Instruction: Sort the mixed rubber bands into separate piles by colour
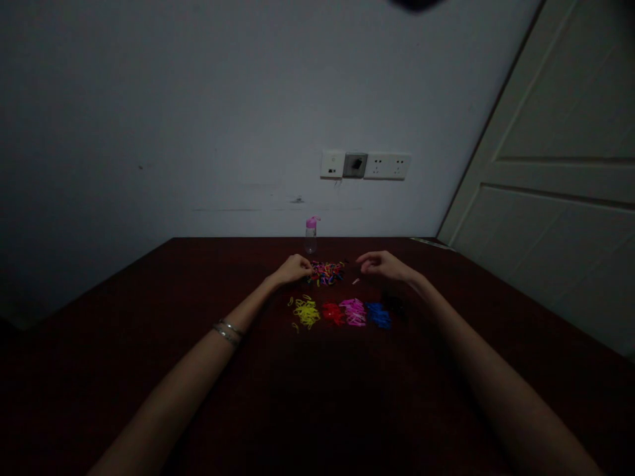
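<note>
A mixed pile of small multicoloured loop-shaped pieces [327, 272] lies on the dark red table [307, 396]. My left hand [294, 269] is at the pile's left edge, its fingertips pinched together; what they hold, if anything, is too small to make out. To the pile's right, my right hand [383, 266] hovers with fingers bent and a little apart, nothing visible in them. A single pale pink piece [356, 281] lies below it. Nearer me, sorted by colour, are a yellow heap [306, 312], a red heap [332, 313], a pink heap [354, 312] and a blue heap [378, 315].
A clear bottle with a pink lid [311, 235] stands behind the mixed pile. Something black [394, 304] lies right of the blue heap, hard to make out in the dim light. The wall with sockets [387, 166] rises behind the table; a panelled door [560, 172] is at right.
</note>
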`<state>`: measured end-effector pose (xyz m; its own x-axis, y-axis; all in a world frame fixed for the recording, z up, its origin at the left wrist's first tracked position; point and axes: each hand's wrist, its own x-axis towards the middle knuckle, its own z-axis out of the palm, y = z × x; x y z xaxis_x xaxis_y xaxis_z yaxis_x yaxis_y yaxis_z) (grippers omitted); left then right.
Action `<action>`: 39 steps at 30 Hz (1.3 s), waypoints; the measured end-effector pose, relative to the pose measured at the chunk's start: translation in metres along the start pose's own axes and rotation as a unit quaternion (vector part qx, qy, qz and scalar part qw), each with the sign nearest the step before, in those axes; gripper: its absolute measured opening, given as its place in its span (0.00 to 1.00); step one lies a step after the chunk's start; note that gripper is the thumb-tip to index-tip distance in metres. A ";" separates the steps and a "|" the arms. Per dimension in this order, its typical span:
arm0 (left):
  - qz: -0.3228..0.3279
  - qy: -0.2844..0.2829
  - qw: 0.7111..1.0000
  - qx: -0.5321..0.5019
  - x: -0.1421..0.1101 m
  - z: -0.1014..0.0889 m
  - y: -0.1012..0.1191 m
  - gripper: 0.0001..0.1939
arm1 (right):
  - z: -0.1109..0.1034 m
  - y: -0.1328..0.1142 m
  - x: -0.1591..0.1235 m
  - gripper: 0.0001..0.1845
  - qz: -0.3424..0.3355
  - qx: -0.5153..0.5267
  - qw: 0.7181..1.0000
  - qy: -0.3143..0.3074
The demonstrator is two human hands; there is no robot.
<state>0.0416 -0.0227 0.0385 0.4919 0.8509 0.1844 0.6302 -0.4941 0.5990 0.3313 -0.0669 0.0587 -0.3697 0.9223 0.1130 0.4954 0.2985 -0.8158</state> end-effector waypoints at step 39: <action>-0.069 0.001 0.995 0.071 -0.001 -0.020 -0.002 0.08 | 0.014 -0.021 -0.009 0.16 0.054 -0.003 0.965 -0.257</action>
<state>0.0275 -0.0189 0.0529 0.3947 0.9123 0.1095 0.7697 -0.3934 0.5029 0.3133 -0.0853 0.0671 -0.6559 0.7049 -0.2701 0.5573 0.2108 -0.8031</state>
